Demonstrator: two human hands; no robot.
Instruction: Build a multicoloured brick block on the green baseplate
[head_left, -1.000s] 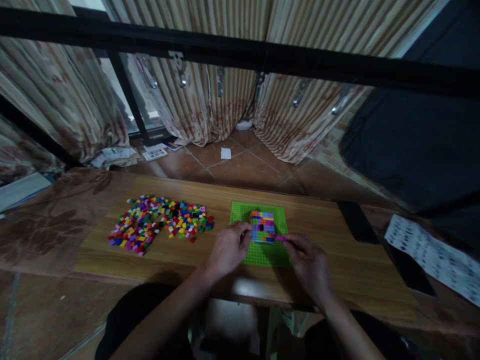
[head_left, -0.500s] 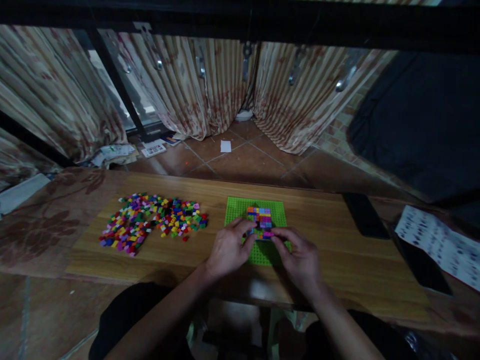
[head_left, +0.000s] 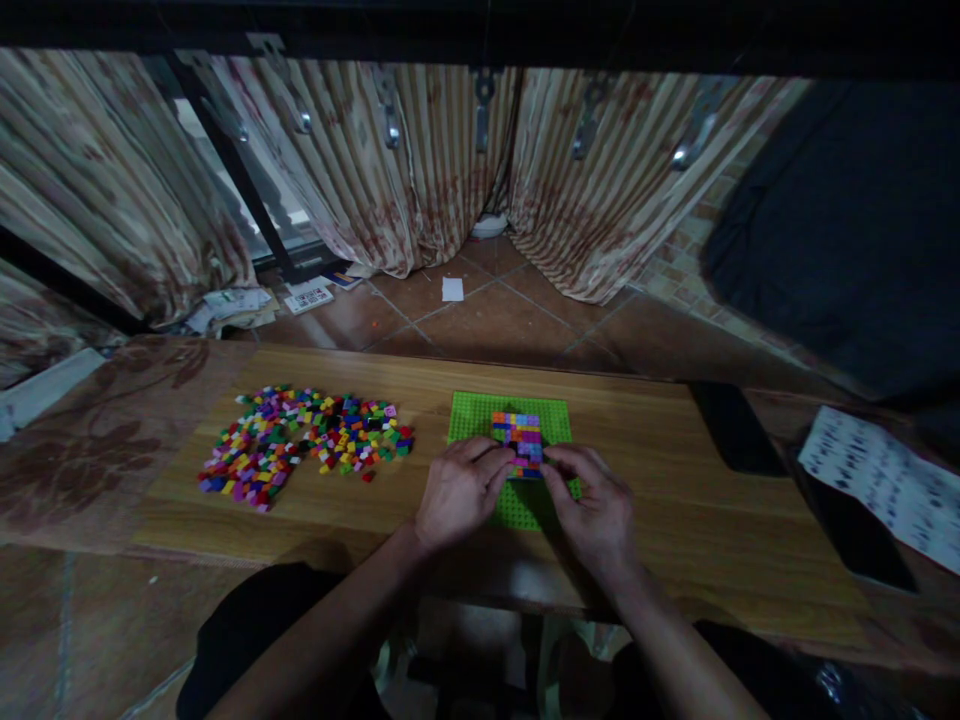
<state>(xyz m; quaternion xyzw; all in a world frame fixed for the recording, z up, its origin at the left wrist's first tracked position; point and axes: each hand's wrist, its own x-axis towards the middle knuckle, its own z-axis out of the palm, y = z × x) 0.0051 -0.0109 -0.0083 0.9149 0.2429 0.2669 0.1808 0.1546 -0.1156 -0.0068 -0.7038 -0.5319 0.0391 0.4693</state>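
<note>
A green studded baseplate (head_left: pixel 469 408) lies on the wooden board, carrying a rectangular block of small coloured toy bricks (head_left: pixel 529 437) in orange, purple, blue and other colours. From the left, my left hand (head_left: pixel 465 490) reaches over the plate, its thumb and forefinger pinched at the block's lower left. A pink brick (head_left: pixel 518 461) shows at those fingertips. On the other side, my right hand (head_left: pixel 596 505) has its bent thumb and forefinger close together against the block's right edge. Whatever is between the right fingertips is too small to make out.
Loose coloured bricks (head_left: pixel 255 450) are heaped on the left of the wooden board (head_left: pixel 675 520). To the right lie a black phone-like slab (head_left: pixel 737 427), another dark flat object (head_left: pixel 862 535) and a printed sheet (head_left: pixel 885 480). Curtains (head_left: pixel 420 180) hang beyond.
The pink brick, at my right fingertips before, now shows farther left by my left fingertips. My left fingers have closed in over the block's lower part. The view has shifted slightly.
</note>
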